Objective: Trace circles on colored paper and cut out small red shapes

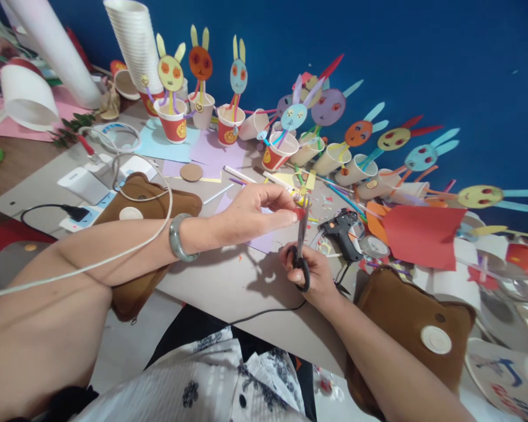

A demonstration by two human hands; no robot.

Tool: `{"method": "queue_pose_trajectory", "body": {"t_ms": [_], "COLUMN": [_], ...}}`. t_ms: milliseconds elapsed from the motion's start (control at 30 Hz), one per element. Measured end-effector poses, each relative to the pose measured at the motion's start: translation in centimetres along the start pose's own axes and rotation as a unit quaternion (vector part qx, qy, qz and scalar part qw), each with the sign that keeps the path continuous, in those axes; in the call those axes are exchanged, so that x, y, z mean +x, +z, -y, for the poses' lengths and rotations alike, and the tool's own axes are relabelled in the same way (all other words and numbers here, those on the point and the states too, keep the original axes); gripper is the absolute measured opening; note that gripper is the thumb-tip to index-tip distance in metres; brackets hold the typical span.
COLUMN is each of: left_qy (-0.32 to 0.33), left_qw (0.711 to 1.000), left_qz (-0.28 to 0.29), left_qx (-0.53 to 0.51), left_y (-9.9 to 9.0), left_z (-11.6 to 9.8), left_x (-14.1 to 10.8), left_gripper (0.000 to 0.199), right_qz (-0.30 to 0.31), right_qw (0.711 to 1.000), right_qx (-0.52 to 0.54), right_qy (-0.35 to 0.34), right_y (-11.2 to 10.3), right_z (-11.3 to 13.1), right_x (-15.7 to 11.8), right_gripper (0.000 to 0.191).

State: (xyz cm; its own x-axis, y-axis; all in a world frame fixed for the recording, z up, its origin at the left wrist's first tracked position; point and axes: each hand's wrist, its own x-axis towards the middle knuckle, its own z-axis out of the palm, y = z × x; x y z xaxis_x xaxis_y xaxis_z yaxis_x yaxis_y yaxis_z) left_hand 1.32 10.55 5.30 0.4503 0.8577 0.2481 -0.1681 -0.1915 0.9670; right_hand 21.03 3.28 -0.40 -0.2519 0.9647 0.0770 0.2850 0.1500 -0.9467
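My right hand (pixel 314 272) has its fingers through the black handles of a pair of scissors (pixel 304 234), blades pointing up. Close to the blades, my left hand (pixel 264 211) pinches a small red piece of paper (pixel 298 213) between thumb and fingertips. Most of that piece is hidden by the fingers. Below both hands lies a grey tabletop (pixel 229 287), where their shadow falls. A light purple paper sheet (pixel 261 241) lies partly under my left hand. Right of the scissors rests a black glue gun (pixel 344 234).
Paper cups with rabbit figures (pixel 173 120) line the blue wall. A tall cup stack (pixel 134 47) stands back left. Brown pouches (pixel 405 334) lie at both sides. A white cable (pixel 92 266) crosses my left arm. Red paper (pixel 425 234) lies right; a power strip (pixel 88 218) lies left.
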Motion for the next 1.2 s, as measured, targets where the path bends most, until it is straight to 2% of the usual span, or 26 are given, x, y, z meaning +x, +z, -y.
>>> {"method": "queue_pose_trajectory", "body": {"t_ms": [233, 533, 1200], "left_qy": [-0.004, -0.029, -0.001], "left_qw": [1.0, 0.999, 1.0], "left_qz": [0.004, 0.038, 0.017], "left_qx": [0.002, 0.013, 0.013], "left_y": [0.0, -0.1, -0.09], "left_z": [0.12, -0.52, -0.09], "left_x": [0.0, -0.05, -0.05], "left_gripper": [0.008, 0.006, 0.007], "right_qz": [0.004, 0.005, 0.006], "right_qw": [1.0, 1.0, 1.0], "right_qx": [-0.004, -0.01, -0.003], "right_qy": [-0.001, -0.005, -0.015], "right_y": [-0.01, -0.02, -0.19], "right_z": [0.21, 0.38, -0.09], "right_x": [0.14, 0.23, -0.01], "right_gripper": [0.065, 0.066, 0.066]}}
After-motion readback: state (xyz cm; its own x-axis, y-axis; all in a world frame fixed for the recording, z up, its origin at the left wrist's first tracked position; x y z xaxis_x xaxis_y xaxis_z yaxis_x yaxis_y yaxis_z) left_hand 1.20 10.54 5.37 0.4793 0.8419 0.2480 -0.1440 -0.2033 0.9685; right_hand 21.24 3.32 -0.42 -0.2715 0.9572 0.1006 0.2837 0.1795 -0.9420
